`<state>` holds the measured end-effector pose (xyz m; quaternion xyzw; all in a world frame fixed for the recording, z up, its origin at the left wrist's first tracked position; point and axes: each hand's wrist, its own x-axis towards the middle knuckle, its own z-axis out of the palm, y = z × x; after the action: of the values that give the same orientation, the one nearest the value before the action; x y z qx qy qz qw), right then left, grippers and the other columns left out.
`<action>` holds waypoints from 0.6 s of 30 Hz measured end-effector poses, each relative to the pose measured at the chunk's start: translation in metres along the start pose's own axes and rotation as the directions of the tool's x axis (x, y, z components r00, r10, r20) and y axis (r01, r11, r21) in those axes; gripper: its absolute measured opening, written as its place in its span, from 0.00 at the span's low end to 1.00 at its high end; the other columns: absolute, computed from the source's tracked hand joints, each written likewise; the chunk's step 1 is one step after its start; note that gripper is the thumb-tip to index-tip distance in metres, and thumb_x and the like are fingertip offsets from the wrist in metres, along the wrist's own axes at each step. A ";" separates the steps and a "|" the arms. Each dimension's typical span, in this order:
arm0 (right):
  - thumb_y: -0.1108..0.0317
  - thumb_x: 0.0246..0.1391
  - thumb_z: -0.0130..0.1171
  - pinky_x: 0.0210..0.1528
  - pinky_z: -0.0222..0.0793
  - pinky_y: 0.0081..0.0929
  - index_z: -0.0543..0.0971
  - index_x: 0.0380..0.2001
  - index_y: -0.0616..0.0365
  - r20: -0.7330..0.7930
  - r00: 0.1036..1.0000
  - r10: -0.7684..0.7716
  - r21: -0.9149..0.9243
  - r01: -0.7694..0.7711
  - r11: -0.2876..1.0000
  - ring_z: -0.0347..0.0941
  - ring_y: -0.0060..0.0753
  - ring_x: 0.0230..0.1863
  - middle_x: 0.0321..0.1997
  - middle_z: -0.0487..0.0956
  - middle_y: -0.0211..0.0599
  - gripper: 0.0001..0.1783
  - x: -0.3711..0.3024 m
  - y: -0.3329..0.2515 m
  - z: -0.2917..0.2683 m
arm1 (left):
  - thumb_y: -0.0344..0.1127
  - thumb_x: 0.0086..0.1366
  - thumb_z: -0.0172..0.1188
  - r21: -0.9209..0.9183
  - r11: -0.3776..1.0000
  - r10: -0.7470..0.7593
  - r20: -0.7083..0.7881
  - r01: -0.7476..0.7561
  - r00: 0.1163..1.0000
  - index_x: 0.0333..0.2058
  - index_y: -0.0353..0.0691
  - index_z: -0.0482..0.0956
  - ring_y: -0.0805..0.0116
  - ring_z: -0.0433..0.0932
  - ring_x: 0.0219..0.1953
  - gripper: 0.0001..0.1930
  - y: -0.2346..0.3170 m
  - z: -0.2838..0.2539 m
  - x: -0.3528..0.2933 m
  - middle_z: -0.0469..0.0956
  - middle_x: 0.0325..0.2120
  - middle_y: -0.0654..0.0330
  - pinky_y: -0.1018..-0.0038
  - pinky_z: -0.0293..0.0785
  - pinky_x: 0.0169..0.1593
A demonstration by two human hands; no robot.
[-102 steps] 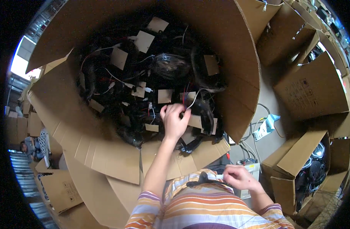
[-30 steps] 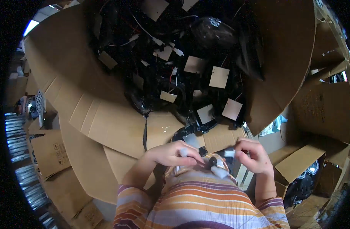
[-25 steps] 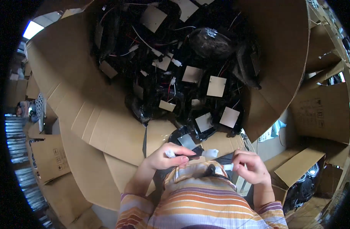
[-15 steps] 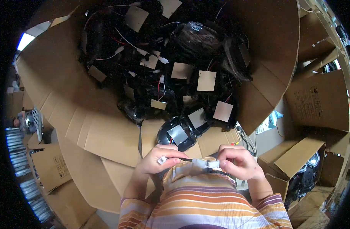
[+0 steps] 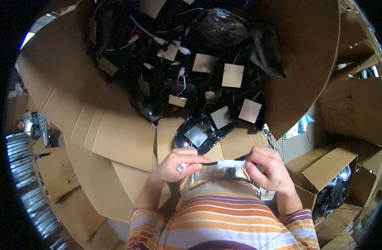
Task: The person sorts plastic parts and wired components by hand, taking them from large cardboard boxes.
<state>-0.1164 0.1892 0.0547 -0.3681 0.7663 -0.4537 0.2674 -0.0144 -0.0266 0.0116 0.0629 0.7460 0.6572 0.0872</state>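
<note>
My left hand (image 5: 178,166) is closed, thumb and finger pinching a black cable (image 5: 209,163). A small white plug (image 5: 182,168) pokes out from the palm side of that hand. The cable leads to a white plastic connector (image 5: 230,163) between my hands. My right hand (image 5: 269,168) is closed on the connector's other end, which its fingers partly hide. Below hangs a black part (image 5: 230,173) with a dark lead running to the right. Just beyond my hands lies a round black lamp-like unit (image 5: 182,135) bearing a square metal plate (image 5: 196,136).
A large open cardboard box (image 5: 116,137) holds several dark units with metal plates and loose wires. At right stand more cartons, one carton (image 5: 330,168) containing black lamp-like units (image 5: 334,189). Stacked silvery items (image 5: 22,160) are at far left, near a seated person (image 5: 30,125).
Both hands have risen slightly, the right one also shifting right. The white connector has turned and now looks straighter and narrower. The view has shifted a little over the box.
</note>
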 end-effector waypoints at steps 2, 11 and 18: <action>0.73 0.37 0.48 0.20 0.57 0.27 0.67 0.15 0.61 0.004 1.000 -0.005 0.008 0.005 1.000 0.63 0.37 0.19 0.15 0.65 0.38 0.04 -0.001 0.001 0.001 | 0.25 0.47 0.53 0.055 0.998 -0.024 0.009 0.023 1.000 0.29 0.37 0.74 0.72 0.61 0.16 0.08 0.002 -0.001 0.002 0.63 0.12 0.62 0.78 0.56 0.21; 0.72 0.41 0.46 0.20 0.57 0.22 0.68 0.17 0.64 -0.039 0.988 0.149 0.119 -0.144 0.982 0.63 0.31 0.18 0.16 0.65 0.38 0.06 0.008 0.005 0.011 | 0.25 0.46 0.52 0.123 0.992 -0.003 -0.040 0.008 0.999 0.29 0.36 0.74 0.71 0.62 0.17 0.08 0.002 -0.002 0.007 0.64 0.13 0.61 0.77 0.57 0.22; 0.74 0.42 0.46 0.19 0.56 0.18 0.69 0.18 0.64 -0.016 0.997 0.076 0.265 -0.069 0.962 0.61 0.25 0.17 0.15 0.65 0.34 0.05 0.004 0.011 0.013 | 0.28 0.48 0.51 0.196 0.980 0.002 -0.170 0.032 0.985 0.28 0.35 0.74 0.69 0.64 0.18 0.07 0.032 -0.018 -0.019 0.65 0.14 0.59 0.78 0.59 0.23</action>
<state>-0.1131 0.1830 0.0386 -0.2951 0.7153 -0.5463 0.3206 -0.0001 -0.0443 0.0465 0.0094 0.8128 0.5821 0.0217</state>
